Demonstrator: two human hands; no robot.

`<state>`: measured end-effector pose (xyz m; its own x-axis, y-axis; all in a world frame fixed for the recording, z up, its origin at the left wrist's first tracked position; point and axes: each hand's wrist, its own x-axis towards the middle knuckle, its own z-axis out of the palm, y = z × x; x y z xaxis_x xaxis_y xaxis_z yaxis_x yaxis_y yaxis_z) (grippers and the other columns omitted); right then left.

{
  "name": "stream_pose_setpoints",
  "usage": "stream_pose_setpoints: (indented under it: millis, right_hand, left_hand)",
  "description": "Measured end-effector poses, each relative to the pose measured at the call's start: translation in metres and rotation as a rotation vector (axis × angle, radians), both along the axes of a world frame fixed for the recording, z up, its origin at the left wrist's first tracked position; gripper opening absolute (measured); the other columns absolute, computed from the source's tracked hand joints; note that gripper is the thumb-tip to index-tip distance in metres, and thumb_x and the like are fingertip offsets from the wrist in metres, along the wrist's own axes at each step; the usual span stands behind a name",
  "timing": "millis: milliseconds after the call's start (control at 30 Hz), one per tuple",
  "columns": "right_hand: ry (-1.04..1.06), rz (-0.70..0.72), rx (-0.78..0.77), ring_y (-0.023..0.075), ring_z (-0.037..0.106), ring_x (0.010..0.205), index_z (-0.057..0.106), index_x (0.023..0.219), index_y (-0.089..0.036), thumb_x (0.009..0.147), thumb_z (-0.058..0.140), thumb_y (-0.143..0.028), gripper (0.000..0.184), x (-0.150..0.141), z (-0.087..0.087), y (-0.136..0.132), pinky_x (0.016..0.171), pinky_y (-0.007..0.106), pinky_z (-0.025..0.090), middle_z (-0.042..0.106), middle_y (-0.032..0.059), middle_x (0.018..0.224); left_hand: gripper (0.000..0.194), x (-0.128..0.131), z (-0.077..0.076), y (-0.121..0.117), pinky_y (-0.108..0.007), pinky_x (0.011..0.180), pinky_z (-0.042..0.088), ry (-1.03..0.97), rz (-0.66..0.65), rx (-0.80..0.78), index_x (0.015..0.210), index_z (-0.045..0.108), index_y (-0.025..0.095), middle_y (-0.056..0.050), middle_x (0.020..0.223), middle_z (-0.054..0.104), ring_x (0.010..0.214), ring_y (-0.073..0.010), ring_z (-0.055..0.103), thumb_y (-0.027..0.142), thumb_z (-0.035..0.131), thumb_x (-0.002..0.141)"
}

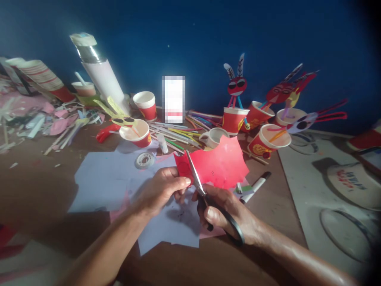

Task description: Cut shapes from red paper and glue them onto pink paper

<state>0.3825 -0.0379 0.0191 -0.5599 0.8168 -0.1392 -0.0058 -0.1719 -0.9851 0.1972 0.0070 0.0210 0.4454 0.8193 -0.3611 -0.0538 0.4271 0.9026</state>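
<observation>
My left hand [166, 186] pinches the left end of a sheet of red paper [222, 161] with jagged edges. A pair of scissors [195, 172] with black handles is in my right hand [229, 210], my thumb and fingers around the handles. The metal blades cross the red paper just right of my left fingertips, pointing up and away. Beneath my hands lie sheets of pale blue-white paper [166, 230] with some pink paper showing under them. A roll of tape [145, 160] rests on the pale paper, left of the red sheet.
Behind stand red paper cups [235, 121], some bearing paper faces with long ears. Several coloured sticks [178, 133], a white cup [214, 138] and a blurred-out upright screen [173, 99] are nearby. Paper scraps [59, 123] and a tall flask [101, 75] are left; a marker [256, 187] lies right.
</observation>
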Motion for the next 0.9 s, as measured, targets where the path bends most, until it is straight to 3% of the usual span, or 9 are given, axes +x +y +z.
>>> stream_pose_setpoints:
  millis: [367,900]
  right_hand:
    - [0.036,-0.035,0.033,0.0109,0.041,0.058,0.054,0.085,-0.012,0.08,0.056,-0.057,0.046,-0.0029,-0.0027,-0.0011,0.051,0.024,0.032,0.046,-0.001,0.066]
    - [0.036,-0.06,0.002,0.0134,0.046,0.065,0.055,0.09,-0.011,0.079,0.058,-0.057,0.047,-0.0033,-0.0103,-0.003,0.053,0.024,0.038,0.051,0.0034,0.075]
  left_hand:
    - [0.019,-0.0005,-0.0024,0.0003,-0.021,0.045,0.037,0.043,-0.002,0.004,0.056,0.053,0.016,0.005,0.049,0.051,0.045,-0.0086,0.05,0.024,0.059,0.072]
    - [0.021,0.0002,-0.0016,0.0001,-0.02,0.045,0.034,0.073,-0.003,0.034,0.055,0.052,0.016,0.005,0.047,0.051,0.043,-0.0079,0.05,0.025,0.058,0.073]
